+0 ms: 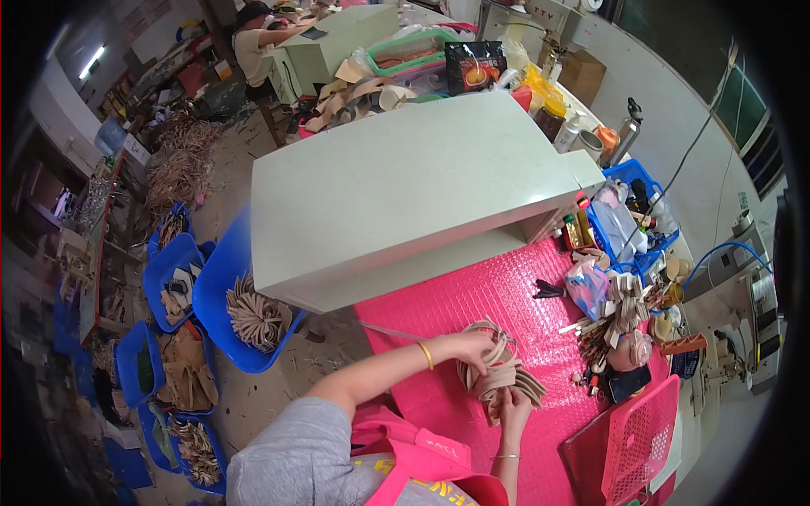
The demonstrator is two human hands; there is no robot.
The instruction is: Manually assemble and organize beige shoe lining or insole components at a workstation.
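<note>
Item one: a bundle of tan leather strips [499, 375], curved and stacked, lying on the pink table cover [506, 295] at about five o'clock from the centre of the view. How many strips it holds is too fine to count.

Item two: the person's left hand [472, 346], fingers curled down over the top of the bundle at its eleven o'clock side, closed on the strips. One yellow bangle [426, 354] sits on that wrist.

Item three: the right hand [515, 406], coming up from six o'clock, fingers closed on the lower end of the same bundle. One thin bracelet [506, 456] circles this wrist.

Item four: one large pale green machine housing [405, 185], at twelve o'clock from the hands, overhanging the table.

Item five: one pink plastic basket [641, 434], at four o'clock from the bundle, near the table edge.

Item six: one blue basket [634, 175] of bottles and cloth, at two o'clock.

Item seven: blue bins on the floor at nine o'clock, at least five; the nearest blue bin [221, 295] holds more tan strips.

Item eight: one black pair of scissors [548, 291], at one o'clock from the bundle, well apart from both hands.

Item nine: another person [253, 42], at eleven o'clock, far off, bent over a second machine.
</note>
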